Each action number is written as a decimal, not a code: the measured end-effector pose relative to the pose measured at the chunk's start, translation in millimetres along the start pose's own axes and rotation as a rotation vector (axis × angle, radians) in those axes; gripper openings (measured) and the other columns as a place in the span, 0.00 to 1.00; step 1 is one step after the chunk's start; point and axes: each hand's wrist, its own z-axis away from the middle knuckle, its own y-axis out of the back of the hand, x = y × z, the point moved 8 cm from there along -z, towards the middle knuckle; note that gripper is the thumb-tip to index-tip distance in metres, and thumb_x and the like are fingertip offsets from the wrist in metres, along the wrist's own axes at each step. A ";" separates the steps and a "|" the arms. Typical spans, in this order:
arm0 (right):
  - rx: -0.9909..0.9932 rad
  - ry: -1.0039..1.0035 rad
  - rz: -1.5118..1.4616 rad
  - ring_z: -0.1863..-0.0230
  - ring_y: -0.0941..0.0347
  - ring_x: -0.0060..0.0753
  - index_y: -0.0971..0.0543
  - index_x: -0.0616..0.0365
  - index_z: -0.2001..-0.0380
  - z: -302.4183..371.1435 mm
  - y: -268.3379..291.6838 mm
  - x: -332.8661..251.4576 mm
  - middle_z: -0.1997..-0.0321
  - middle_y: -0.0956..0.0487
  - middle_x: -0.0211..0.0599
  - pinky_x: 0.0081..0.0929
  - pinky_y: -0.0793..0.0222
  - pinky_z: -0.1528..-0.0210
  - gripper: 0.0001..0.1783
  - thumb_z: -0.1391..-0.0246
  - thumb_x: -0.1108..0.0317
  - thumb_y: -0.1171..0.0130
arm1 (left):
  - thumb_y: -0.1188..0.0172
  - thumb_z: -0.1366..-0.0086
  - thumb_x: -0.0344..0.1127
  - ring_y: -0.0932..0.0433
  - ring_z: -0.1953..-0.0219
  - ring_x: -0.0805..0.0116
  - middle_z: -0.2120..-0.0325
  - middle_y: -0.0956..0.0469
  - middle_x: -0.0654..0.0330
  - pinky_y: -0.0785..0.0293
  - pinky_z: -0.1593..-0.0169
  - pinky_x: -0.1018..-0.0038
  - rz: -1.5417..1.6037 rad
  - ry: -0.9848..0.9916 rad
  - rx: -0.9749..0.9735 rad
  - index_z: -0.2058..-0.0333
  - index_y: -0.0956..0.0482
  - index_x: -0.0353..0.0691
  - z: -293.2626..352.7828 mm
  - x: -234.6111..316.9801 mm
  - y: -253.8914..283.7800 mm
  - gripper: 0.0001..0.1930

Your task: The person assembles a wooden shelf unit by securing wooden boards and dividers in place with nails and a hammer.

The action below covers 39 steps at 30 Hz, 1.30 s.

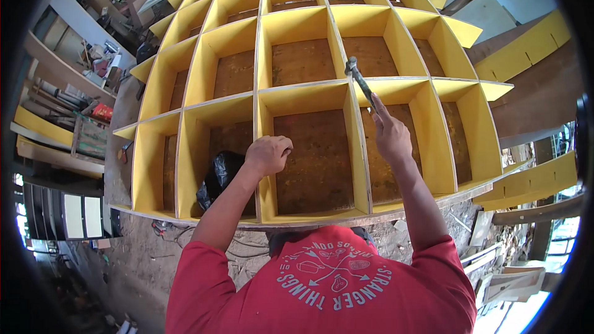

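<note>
My right hand (393, 137) is wrapped round the handle of a hammer (363, 86), its head raised toward the far side above a yellow divider. My left hand (268, 155) is closed in a loose fist beside a lengthwise divider, at the near row of a yellow slotted-panel grid (303, 98). Whatever is between its fingers is too small to make out. A black plastic bag (224, 172) lies in the compartment to the left of that hand, partly hidden by my left forearm.
The grid stands on a brown board (315, 161). Yellow notched panels (526, 182) lie at the right, with brown sheets behind. Shelves with clutter (93, 65) are on the left. Cables and debris (164, 229) lie on the dirt floor near the front edge.
</note>
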 end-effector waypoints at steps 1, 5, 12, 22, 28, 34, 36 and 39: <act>-0.036 -0.019 0.028 0.60 0.17 0.62 0.40 0.23 0.21 2.2 -5.5 -0.2 0.65 0.15 0.54 0.59 0.22 0.55 0.33 0.26 0.58 0.49 | 0.35 0.36 0.35 0.15 0.58 0.50 0.62 0.13 0.59 0.18 0.53 0.56 -0.007 0.005 0.013 0.62 0.15 0.47 -2.2 -0.2 0.3 0.05; -0.027 -0.038 0.022 0.58 0.16 0.62 0.41 0.22 0.21 1.2 2.1 1.9 0.63 0.14 0.54 0.59 0.22 0.52 0.33 0.25 0.56 0.50 | 0.35 0.35 0.35 0.15 0.57 0.50 0.62 0.14 0.59 0.18 0.52 0.56 -0.007 -0.003 0.005 0.61 0.14 0.47 -3.4 3.4 4.8 0.06; 0.077 -0.109 -0.027 0.59 0.17 0.66 0.35 0.24 0.23 18.1 5.0 0.1 0.62 0.15 0.58 0.60 0.23 0.55 0.30 0.25 0.57 0.49 | 0.36 0.34 0.35 0.15 0.57 0.49 0.62 0.14 0.58 0.18 0.51 0.56 0.027 -0.106 0.013 0.60 0.13 0.47 -0.1 5.5 5.3 0.06; 0.039 -0.241 -0.003 0.55 0.17 0.67 0.38 0.20 0.23 16.8 6.6 -21.6 0.60 0.15 0.63 0.60 0.24 0.47 0.31 0.25 0.52 0.51 | 0.39 0.30 0.37 0.16 0.57 0.49 0.61 0.14 0.57 0.20 0.50 0.56 0.047 -0.120 0.016 0.58 0.14 0.46 4.7 2.8 5.1 0.07; 0.062 -0.292 -0.035 0.53 0.17 0.65 0.39 0.19 0.23 25.9 2.6 -25.4 0.57 0.14 0.58 0.60 0.24 0.47 0.31 0.25 0.54 0.52 | 0.38 0.30 0.37 0.16 0.56 0.49 0.61 0.14 0.58 0.20 0.49 0.57 0.078 -0.144 0.057 0.57 0.14 0.47 8.2 1.7 7.0 0.07; 0.029 -0.161 -0.040 0.55 0.17 0.66 0.39 0.22 0.22 12.3 -5.1 -24.3 0.58 0.15 0.58 0.61 0.23 0.50 0.31 0.24 0.55 0.54 | 0.38 0.30 0.36 0.16 0.56 0.48 0.60 0.14 0.58 0.18 0.50 0.57 0.132 -0.118 0.076 0.57 0.13 0.46 3.5 4.5 7.0 0.07; -0.027 -0.146 0.009 0.57 0.16 0.65 0.40 0.25 0.22 5.1 3.5 -21.0 0.60 0.15 0.58 0.61 0.23 0.51 0.30 0.24 0.55 0.54 | 0.37 0.30 0.35 0.16 0.57 0.47 0.60 0.14 0.57 0.18 0.50 0.57 0.161 -0.106 0.092 0.57 0.13 0.46 1.1 1.3 7.4 0.07; -0.013 -0.086 0.010 0.56 0.16 0.65 0.39 0.25 0.22 -0.7 8.0 -13.5 0.58 0.14 0.59 0.60 0.23 0.51 0.33 0.27 0.58 0.50 | 0.35 0.32 0.31 0.14 0.58 0.48 0.60 0.13 0.55 0.17 0.52 0.62 0.351 -0.071 0.105 0.56 0.13 0.41 -6.7 0.7 10.8 0.08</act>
